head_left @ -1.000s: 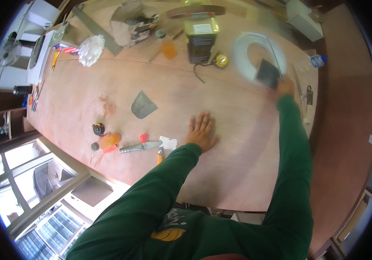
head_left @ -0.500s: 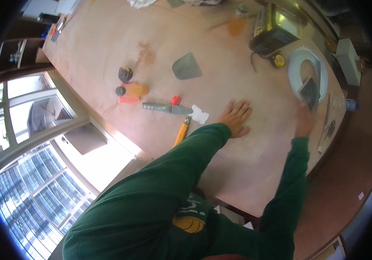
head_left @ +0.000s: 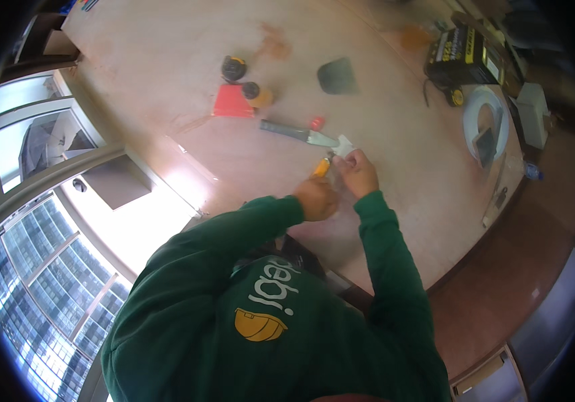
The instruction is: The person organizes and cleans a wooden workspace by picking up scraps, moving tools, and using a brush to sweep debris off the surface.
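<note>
- The left hand (head_left: 317,199) is closed around the handle of an orange-handled tool (head_left: 322,167), whose metal end points away from the body, just above the near part of the plywood tabletop (head_left: 408,214).
- The right hand (head_left: 360,175) has its fingertips bunched beside that metal end; whether they pinch it or only hover close cannot be told.
- If the metal end is sharp, a slip of the left hand could nick those fingertips, since they sit so near it and in line with the handle.
- Just beyond lies a white scrap (head_left: 345,144); a brush of the right hand could push it aside, as it appears thin and loose.
- The grey-handled putty knife (head_left: 286,130) has its blade tip at the scrap, so a knock there could swing it into the small red cap (head_left: 317,123) and set that rolling.
- Compared with half a second ago, the left hand no longer lies flat on the wood and now grips the orange handle; the right hand has come over from the white coil (head_left: 470,127), leaving the dark flat plate (head_left: 484,146) resting there. The camera's view has also turned.
</note>
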Available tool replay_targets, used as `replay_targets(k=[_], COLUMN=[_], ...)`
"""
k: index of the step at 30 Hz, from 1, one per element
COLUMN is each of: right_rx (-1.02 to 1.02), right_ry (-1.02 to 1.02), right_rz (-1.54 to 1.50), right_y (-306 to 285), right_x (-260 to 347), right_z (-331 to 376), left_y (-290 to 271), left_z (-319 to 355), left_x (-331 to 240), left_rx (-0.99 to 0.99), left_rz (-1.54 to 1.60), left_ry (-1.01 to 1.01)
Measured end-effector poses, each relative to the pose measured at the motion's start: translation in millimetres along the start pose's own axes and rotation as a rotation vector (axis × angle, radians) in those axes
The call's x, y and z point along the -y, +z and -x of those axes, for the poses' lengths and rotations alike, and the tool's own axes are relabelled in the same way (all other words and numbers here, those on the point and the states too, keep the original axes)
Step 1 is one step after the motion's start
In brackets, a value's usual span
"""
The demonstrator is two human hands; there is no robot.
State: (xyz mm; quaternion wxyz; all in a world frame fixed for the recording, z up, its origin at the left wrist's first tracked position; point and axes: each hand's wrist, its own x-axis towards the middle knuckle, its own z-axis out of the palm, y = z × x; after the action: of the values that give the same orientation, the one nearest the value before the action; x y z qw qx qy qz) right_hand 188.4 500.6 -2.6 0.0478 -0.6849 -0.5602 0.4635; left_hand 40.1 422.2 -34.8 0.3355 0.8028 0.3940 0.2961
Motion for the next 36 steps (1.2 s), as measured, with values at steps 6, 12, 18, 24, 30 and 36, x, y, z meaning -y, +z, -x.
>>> replay_targets(k=[6,12,18,24,30,36], right_rx=[-0.135,-0.271,-0.178,-0.155,-0.099,-0.073], right_ry=[0.047,-0.038,-0.386,-0.583,-0.566,-0.368], right_rz=[0.096,0.105,0.091,0.514,0.689,0.597], right_y=[64,68,60,89,94,66], right_x=[30,12,50,120,129,133], right_z=[17,25,14,-24,-32,10], left_y=[-169,-246,-273,-299,-318,-318], left_z=[49,21,-26,-40,-1,-2], left_x=[85,176,198,201,204,169], left_rx=[-0.389,-0.339,0.016,0.173,0.006,0.235], left_rz=[-0.233,-0.355,-0.555,-0.434,-0.042,-0.351], left_ry=[-0.622,-0.518,-0.264,-0.42,-0.699,-0.823])
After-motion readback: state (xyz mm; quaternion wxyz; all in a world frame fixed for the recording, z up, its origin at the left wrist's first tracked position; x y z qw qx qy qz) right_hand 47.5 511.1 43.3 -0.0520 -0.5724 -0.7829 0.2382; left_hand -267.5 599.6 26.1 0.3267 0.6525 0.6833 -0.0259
